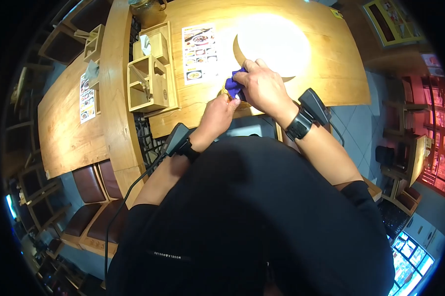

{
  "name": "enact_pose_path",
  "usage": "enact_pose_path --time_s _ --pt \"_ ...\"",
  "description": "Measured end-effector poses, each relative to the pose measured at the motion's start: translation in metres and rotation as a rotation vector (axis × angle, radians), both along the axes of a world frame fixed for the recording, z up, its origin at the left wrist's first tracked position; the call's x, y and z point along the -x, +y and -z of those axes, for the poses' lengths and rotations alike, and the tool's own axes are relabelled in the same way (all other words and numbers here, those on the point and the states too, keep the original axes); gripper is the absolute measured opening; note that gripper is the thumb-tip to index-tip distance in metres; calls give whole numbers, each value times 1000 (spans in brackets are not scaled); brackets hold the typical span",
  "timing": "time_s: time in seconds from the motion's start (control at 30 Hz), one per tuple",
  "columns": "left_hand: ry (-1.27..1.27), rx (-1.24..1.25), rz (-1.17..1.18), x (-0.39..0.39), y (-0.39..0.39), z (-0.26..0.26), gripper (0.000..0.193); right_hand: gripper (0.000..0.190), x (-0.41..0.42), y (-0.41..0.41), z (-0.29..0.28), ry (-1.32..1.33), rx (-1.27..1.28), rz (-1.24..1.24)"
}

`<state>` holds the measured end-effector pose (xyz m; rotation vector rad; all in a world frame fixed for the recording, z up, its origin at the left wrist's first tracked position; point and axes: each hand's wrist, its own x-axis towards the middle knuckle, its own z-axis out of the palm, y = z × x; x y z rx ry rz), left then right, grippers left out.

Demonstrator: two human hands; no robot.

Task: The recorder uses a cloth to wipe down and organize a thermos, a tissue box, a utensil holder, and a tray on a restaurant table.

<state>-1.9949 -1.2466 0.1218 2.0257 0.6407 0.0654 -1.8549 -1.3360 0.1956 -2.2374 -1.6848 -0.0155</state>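
Near the table's front edge, my right hand (265, 87) grips a crumpled purple cloth (234, 84). My left hand (218, 114) is close below it, its thumb and fingers closed on a yellowish textured item (225, 90). Both hands and the cloth cover most of that item, so its kind cannot be told. The cloth touches it. Beyond my right hand, a brown crescent shape (239, 50) borders a glaring white patch on the wooden table (329, 66). Whether the crescent is a shadow or an object is unclear.
Left of my hands lies a printed picture menu (200, 55). Beside it, a wooden caddy (148, 85) and tissue box (154, 46) share a wooden tray (174, 70). A textured amber jug (148, 13) stands at the back left. A wooden partition (120, 74) separates another table (67, 125).
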Motion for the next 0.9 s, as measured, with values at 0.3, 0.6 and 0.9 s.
enact_pose_path --time_s 0.3,0.6,0.9 --pt "19 9 7 1 4 3 21 22 -4 3 0 -14 -10 -55" --pt "-58 -15 -17 2 4 14 28 14 -10 -5 5 -5 -58 -106" --pt "-51 -45 17 2 5 13 23 8 -9 -6 3 -21 -93 -70"
